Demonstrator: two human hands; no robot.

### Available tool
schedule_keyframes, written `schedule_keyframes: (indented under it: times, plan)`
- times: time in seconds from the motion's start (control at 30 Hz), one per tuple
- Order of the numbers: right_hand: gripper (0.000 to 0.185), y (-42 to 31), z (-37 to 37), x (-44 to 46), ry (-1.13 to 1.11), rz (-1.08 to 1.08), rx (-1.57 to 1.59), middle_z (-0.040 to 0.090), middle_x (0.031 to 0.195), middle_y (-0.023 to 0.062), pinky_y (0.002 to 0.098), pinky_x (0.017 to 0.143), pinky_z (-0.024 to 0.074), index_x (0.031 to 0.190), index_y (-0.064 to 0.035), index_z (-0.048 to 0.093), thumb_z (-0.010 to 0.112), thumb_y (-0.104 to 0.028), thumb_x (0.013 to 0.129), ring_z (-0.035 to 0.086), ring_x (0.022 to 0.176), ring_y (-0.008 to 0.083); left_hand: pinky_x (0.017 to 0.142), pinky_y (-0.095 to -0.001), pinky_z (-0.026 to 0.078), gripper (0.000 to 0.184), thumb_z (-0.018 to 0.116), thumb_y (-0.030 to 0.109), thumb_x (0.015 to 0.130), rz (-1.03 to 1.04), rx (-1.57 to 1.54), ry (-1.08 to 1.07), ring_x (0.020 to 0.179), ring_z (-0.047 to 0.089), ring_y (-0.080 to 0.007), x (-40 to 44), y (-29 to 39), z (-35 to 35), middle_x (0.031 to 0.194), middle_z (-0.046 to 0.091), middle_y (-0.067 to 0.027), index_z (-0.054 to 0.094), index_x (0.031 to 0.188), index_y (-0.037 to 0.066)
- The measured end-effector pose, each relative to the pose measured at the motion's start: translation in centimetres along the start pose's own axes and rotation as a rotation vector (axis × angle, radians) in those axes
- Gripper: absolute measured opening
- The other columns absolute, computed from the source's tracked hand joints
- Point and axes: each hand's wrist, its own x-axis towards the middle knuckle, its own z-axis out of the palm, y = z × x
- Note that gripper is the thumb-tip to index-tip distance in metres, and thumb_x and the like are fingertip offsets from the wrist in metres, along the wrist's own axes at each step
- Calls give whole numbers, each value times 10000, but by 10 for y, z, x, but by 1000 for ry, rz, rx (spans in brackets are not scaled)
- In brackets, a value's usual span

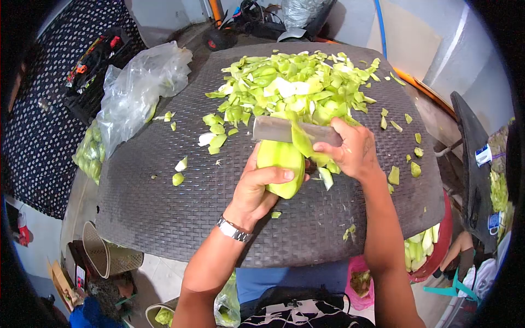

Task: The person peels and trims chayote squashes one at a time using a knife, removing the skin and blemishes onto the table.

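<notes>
Over the table's (pixel 229 218) middle, the left hand (pixel 256 188) clasps a green fruit (pixel 281 164); the right hand (pixel 355 146) pinches a blade (pixel 298 131). Bare tabletop lies toward the table's left edge.

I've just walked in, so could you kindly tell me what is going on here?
A green vegetable is being peeled by hand over a dark woven table. The left hand holds the vegetable; the right hand holds a wide flat blade at its far end, with a strip of peel against it. Beyond the hands lies a heap of green peelings.
</notes>
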Motion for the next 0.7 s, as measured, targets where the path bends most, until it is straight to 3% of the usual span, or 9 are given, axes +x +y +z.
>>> schedule_keyframes:
  times: [0.03,0.13,0.17,0.23,0.33,0.37,0.5,0.6,0.7]
  plan:
    - [713,-3,-2,-2,-61,50,94,627,601,156,455,568,539,820,-59,610,747,-758,785,693,609,381,937,-472,605,741,740,-33,781,-11,25,-2,1118,689,-292,0,-2,-4,1229,668,-130,461,1465,30]
    - [750,-22,3,-5,-37,-108,165,564,627,156,424,585,494,865,-20,608,729,-757,803,628,595,344,994,-466,590,807,738,-36,789,-29,23,4,1189,659,-289,4,-10,-17,1329,622,-128,408,1518,66]
    - [732,-21,7,-6,-106,-91,169,640,630,176,466,598,550,849,-44,637,723,-769,801,700,628,389,1022,-463,579,829,737,-37,795,-34,-37,16,1222,644,-283,1,-12,-18,1369,599,-125,388,1538,84]
    - [736,-23,7,-7,-133,-132,172,641,630,173,466,597,550,840,-41,632,727,-770,797,702,628,386,1107,-447,536,912,731,-48,814,-25,-74,56,1332,579,-269,-1,-12,-17,1471,520,-107,302,1595,144]
    - [740,-30,2,-7,-171,-187,180,638,624,169,469,594,550,829,-42,626,729,-774,792,706,628,379,1114,-440,529,936,738,-58,818,59,-119,-2,1353,567,-266,3,-14,-12,1440,543,-103,278,1607,147]
    - [740,-32,1,-8,-184,-198,186,637,621,168,470,593,550,826,-43,625,729,-776,790,708,628,377,1120,-436,521,956,729,-77,797,57,-114,3,1341,571,-272,2,-13,-8,1424,549,-103,275,1609,142]
    - [744,-16,-5,-4,-120,-64,128,638,624,160,463,619,556,833,-40,622,717,-777,795,713,649,367,960,-512,597,732,685,-33,770,77,144,56,1127,685,-342,0,-15,-6,1301,640,-165,458,1463,39]
    - [750,-1,-5,-3,-59,-42,109,642,629,162,460,624,555,862,-42,650,710,-786,790,712,658,370,936,-505,601,707,708,11,751,8,120,-21,1107,689,-339,0,-7,-2,1258,650,-173,486,1423,13]
    - [713,12,-12,-2,-142,139,45,652,667,189,476,671,538,898,-45,684,696,-753,815,705,701,389,929,-490,599,753,731,57,716,36,107,7,1088,691,-347,-2,-1,3,1271,645,-183,493,1429,3]
